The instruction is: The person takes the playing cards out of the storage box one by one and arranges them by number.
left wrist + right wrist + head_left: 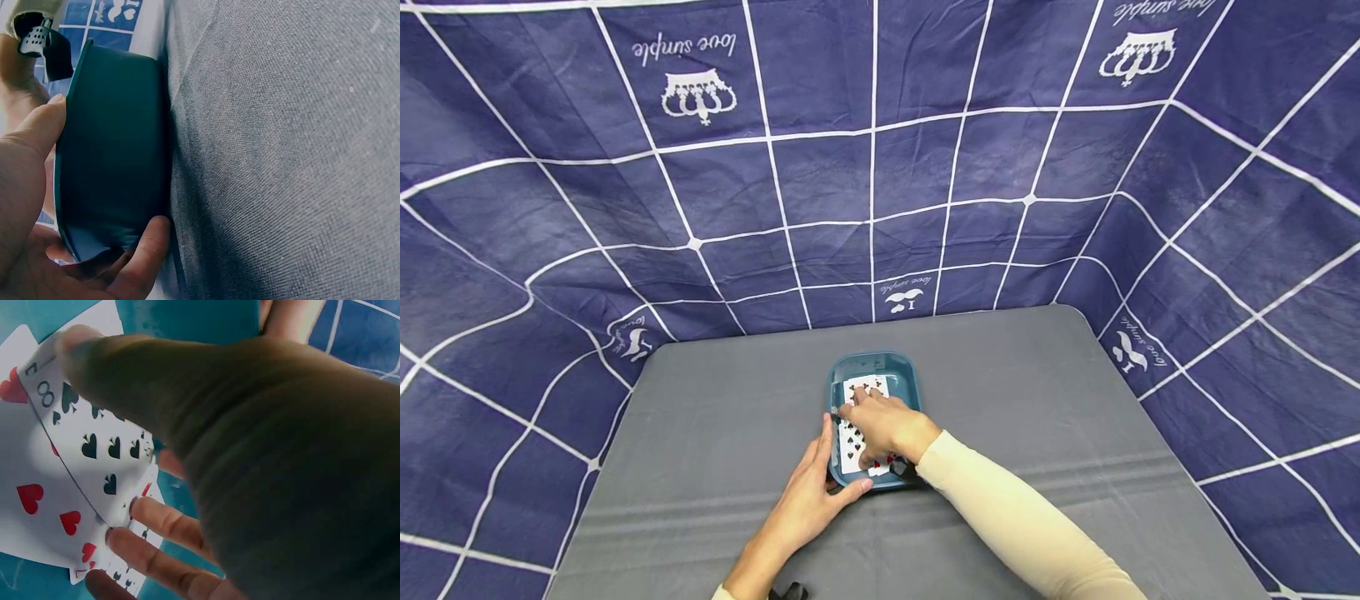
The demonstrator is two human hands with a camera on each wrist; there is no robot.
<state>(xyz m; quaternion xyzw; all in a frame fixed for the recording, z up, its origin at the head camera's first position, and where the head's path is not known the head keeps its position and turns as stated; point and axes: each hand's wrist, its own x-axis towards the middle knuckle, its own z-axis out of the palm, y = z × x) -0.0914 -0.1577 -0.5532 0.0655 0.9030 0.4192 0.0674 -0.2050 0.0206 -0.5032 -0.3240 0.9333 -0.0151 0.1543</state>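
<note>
A blue-green plastic tray (874, 357) stands on the grey table with loose playing cards (852, 450) inside it. My left hand (808, 492) holds the tray's near left corner. In the left wrist view its thumb lies at the rim, and other fingers wrap low around the outer wall (115, 150). Reaching into the tray, my right hand (887, 425) has its fingers spread over the cards. Its thumb rests on an eight of spades (103, 465), while fingertips touch the cards' other edge. Beneath this card lies a heart card (28, 462). The palm hides some cards.
The grey table (1000, 392) stretches around the tray on all sides. A dark blue cloth with white grid lines (925, 175) hangs behind the table and at both sides.
</note>
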